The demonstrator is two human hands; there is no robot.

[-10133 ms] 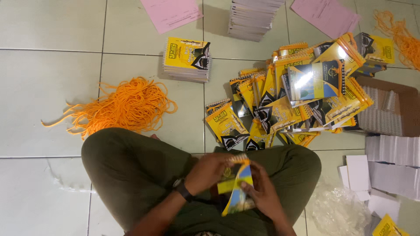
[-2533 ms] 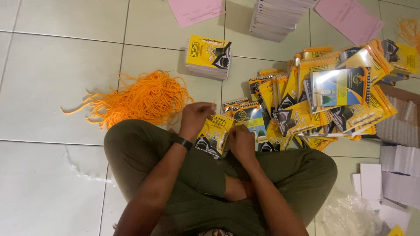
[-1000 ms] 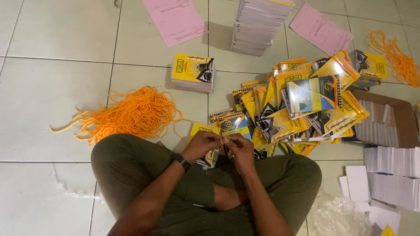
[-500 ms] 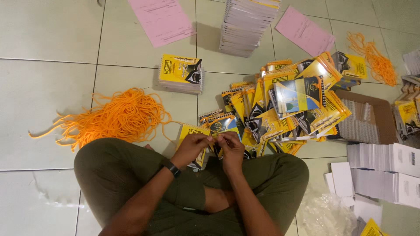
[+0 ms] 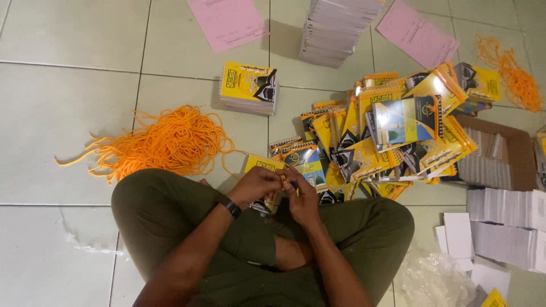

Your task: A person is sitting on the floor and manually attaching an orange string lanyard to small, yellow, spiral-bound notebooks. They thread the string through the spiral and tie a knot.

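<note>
Yellow spiral booklet (image 5: 263, 170) held over the crossed legs, left hand (image 5: 257, 185) and right hand (image 5: 302, 196) both clamped on its edge, orange cord pile (image 5: 165, 142) left, scattered booklet heap (image 5: 387, 136) just ahead-right

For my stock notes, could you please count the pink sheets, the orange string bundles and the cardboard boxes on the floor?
Pink sheets: 2, one and another
Orange string bundles: 2, the large one and the small one
Cardboard boxes: 1
Total: 5
</note>
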